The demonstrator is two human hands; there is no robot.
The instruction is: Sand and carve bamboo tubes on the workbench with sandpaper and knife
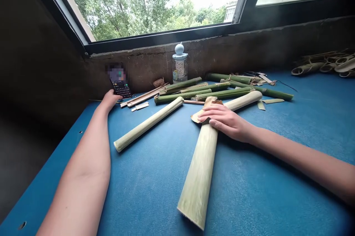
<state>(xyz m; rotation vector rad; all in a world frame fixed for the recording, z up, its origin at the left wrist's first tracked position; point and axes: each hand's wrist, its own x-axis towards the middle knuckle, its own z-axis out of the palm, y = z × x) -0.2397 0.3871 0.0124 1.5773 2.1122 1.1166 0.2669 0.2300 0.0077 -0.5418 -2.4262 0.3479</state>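
Note:
At the far left, my left hand (108,100) is closed at the lower left corner of a smartphone (122,88). The phone stands tilted near the wall, its screen lit with a keyboard; part of it is blurred. My fingers there are partly hidden. My right hand (226,119) presses a curled brown sheet of sandpaper (196,117) over the far part of a pale, peeled bamboo piece (198,177). That piece points toward me. Under or just beyond the hand, another peeled bamboo tube (245,101) slants to the right. To the left lies a third peeled tube (148,124).
Several green bamboo lengths (177,97) lie piled at the back of the blue table (266,191), with thin strips (144,98) beside them. A light blue-lidded bottle (180,67) stands by the wall. Bamboo offcuts (307,68) sit far right, below the window.

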